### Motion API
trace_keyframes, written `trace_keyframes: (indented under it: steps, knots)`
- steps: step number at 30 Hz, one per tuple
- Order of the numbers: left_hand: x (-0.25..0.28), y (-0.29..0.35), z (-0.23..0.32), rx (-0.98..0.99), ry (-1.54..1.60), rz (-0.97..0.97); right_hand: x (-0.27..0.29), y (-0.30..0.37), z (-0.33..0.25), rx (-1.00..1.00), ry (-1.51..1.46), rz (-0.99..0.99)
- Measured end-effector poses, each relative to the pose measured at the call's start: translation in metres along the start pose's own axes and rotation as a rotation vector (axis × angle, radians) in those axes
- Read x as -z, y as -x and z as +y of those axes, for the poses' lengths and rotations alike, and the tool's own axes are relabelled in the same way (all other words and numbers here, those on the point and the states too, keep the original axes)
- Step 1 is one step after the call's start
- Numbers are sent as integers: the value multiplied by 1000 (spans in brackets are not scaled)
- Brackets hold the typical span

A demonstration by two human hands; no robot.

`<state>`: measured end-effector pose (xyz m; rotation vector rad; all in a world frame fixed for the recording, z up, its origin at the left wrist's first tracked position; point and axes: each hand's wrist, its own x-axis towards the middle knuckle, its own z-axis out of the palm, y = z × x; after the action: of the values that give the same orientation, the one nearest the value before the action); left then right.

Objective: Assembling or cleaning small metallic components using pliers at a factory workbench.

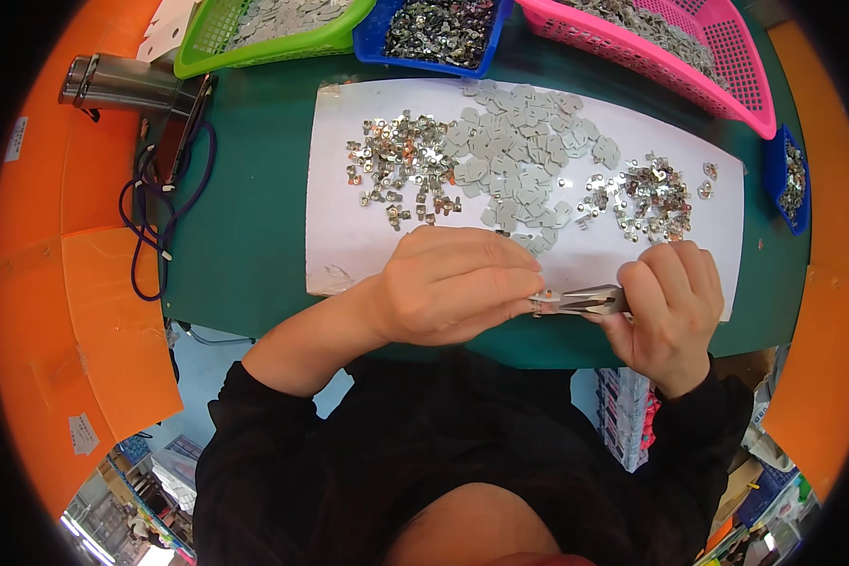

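Near the front edge of a white board (349,247), my left hand (457,283) pinches a small part (541,300) of metal and pale grey material, mostly covered by the fingers. My right hand (668,311) is wrapped round a pair of pliers (590,300), whose jaws point left and meet that part. Beyond my hands lie a heap of flat grey discs with notches (524,141), small shiny metal clips (401,165) to its left, and another pile of small metal pieces (653,196) to its right.
Along the far side stand a green basket (288,52), a blue tray (423,64) and a pink basket (651,71), all filled with parts. A small blue tray (790,184) sits right. At left, a steel flask (127,83) lies beside a phone (174,141) with a purple cord (140,217).
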<state>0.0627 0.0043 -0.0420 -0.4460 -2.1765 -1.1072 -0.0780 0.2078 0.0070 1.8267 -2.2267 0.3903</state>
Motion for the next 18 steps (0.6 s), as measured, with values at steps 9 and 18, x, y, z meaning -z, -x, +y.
trace_keyframes:
  steps: [9, 18]
  knots:
    - [-3, 2, 2, 36, 74, -8, -2, -3, -6, 12, -100, -41]
    - [-5, 3, 4, -5, 34, 3, -2, 2, -6, 13, -119, -114]
